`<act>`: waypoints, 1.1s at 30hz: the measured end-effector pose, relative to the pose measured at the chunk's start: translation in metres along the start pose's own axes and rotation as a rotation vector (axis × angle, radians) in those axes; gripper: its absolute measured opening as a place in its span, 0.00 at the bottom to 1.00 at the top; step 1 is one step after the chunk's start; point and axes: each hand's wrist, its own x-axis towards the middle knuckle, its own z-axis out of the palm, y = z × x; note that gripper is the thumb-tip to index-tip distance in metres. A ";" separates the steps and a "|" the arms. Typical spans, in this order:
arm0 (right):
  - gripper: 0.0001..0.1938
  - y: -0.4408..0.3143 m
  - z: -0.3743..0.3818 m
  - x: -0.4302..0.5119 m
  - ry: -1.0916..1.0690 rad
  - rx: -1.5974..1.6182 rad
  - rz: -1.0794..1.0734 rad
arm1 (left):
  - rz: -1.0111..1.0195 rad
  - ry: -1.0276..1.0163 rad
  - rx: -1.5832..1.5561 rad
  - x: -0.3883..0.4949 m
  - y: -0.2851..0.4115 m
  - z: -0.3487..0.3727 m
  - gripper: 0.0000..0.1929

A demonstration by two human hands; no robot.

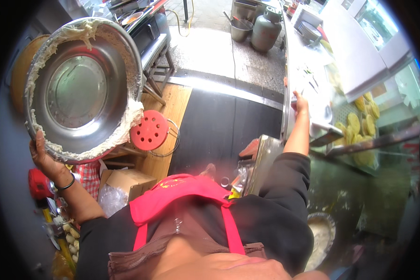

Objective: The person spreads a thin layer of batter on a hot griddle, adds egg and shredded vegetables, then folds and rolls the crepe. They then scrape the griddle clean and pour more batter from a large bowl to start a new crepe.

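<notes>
A large steel basin (77, 92) is tilted up at the left, its inside facing the camera. Pale sticky dough (117, 134) clings around its wall and rim. My left hand (43, 155) grips the basin at its lower left rim, the thumb over the edge. My right hand (300, 103) reaches far out to the right-hand counter (291, 52) and touches its near edge; whether it grips anything there is hidden. Dark utensils lie on the counter just beyond that hand.
A red round stool (149, 130) stands below the basin, near a cardboard box (127, 182). Gas cylinder (266, 29) and metal pot (240, 29) stand ahead. Flat yellow breads (357, 124) lie behind glass at right. A bowl of pale dough (320, 238) sits at lower right.
</notes>
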 end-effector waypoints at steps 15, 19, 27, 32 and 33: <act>0.12 0.039 -0.027 0.235 0.347 -1.186 -0.205 | 0.203 0.101 -0.031 0.011 -0.016 0.128 0.06; 0.15 0.013 -0.001 0.186 0.359 -1.104 -0.292 | 0.144 0.040 -0.046 0.004 -0.009 0.129 0.05; 0.20 -0.108 0.115 -0.069 -0.155 -0.509 -1.301 | 0.096 -0.116 0.008 -0.025 0.029 0.092 0.08; 0.21 -0.096 0.177 -0.307 -0.451 -0.500 -1.552 | 0.056 -0.249 -0.144 -0.047 0.056 0.023 0.08; 0.24 -0.093 0.184 -0.343 -0.480 -0.550 -1.546 | 0.036 -0.285 -0.205 -0.050 0.061 0.008 0.08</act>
